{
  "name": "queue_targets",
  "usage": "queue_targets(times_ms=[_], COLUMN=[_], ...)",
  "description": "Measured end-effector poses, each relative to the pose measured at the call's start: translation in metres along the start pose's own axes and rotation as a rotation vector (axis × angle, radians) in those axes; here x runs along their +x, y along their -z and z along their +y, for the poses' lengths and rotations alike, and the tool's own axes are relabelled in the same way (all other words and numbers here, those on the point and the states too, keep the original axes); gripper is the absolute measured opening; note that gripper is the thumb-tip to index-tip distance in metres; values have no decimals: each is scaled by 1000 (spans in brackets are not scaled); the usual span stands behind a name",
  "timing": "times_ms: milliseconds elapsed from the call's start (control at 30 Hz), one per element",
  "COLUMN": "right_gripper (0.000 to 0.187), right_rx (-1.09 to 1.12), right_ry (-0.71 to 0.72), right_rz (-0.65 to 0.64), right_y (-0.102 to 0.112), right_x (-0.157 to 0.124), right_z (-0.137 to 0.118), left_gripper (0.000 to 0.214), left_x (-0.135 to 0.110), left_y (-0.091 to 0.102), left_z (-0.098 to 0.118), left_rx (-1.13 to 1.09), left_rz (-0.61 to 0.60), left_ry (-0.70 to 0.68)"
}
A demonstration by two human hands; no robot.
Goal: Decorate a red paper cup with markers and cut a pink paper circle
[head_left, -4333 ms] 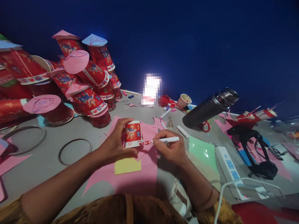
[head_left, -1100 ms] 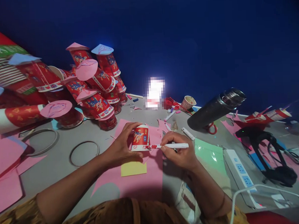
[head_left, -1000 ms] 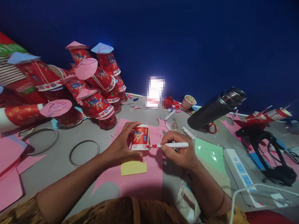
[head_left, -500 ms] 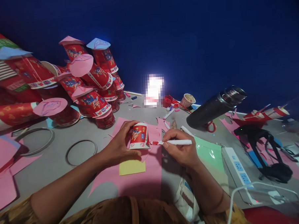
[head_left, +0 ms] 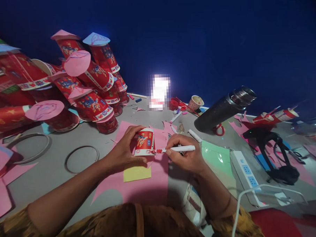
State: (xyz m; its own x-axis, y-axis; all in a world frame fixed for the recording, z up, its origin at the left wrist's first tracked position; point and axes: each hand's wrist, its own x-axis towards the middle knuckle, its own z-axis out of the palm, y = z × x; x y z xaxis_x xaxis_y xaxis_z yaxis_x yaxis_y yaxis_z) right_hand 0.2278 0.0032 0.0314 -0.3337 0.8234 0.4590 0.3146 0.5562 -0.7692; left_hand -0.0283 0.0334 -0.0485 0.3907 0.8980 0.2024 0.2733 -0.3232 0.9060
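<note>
A red paper cup [head_left: 144,141] with a printed pattern and a white rim band stands mouth-down in my left hand [head_left: 125,148]; thumb and fingers curve round its left side. My right hand [head_left: 185,154] pinches a white marker pen [head_left: 184,148] with red marks near its front. The pen lies nearly level, its tip at the cup's lower right edge, seemingly touching the white band. Below them are pink paper [head_left: 145,192] with cut-out curves and a small yellow paper [head_left: 137,173].
Stacked red cups with paper cone tops [head_left: 91,104] crowd the left. A metal ring [head_left: 81,159] lies nearer. At right are a dark thermos [head_left: 224,108], a green sheet [head_left: 217,156], a power strip [head_left: 246,174] and a black strap device [head_left: 276,155].
The pen and my right hand have come slightly left, bringing the tip to the cup's edge. My left hand still holds the cup. The whole view has shifted a little.
</note>
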Motion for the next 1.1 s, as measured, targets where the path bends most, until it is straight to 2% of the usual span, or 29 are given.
queue_targets(times_ms=[200, 400, 600, 767, 900, 1100], right_gripper=[7, 9, 8, 8, 7, 4], right_rx=[2, 0, 2, -2, 18, 68], right_ry=[25, 22, 42, 48, 19, -94], right_rz=[42, 3, 41, 25, 42, 146], right_y=[0, -1, -1, -1, 0, 0], right_x=[0, 1, 1, 1, 1, -4], right_z=[0, -2, -2, -1, 0, 5], left_gripper=[112, 111, 111, 111, 112, 110], left_x=[1, 0, -1, -2, -1, 1], left_y=[0, -1, -1, -2, -2, 0], left_z=[2, 6, 7, 6, 5, 0], left_rx=[-4, -44, -51, -48, -50, -43], left_rz=[-7, -3, 0, -6, -2, 7], left_ry=[5, 23, 27, 28, 22, 1])
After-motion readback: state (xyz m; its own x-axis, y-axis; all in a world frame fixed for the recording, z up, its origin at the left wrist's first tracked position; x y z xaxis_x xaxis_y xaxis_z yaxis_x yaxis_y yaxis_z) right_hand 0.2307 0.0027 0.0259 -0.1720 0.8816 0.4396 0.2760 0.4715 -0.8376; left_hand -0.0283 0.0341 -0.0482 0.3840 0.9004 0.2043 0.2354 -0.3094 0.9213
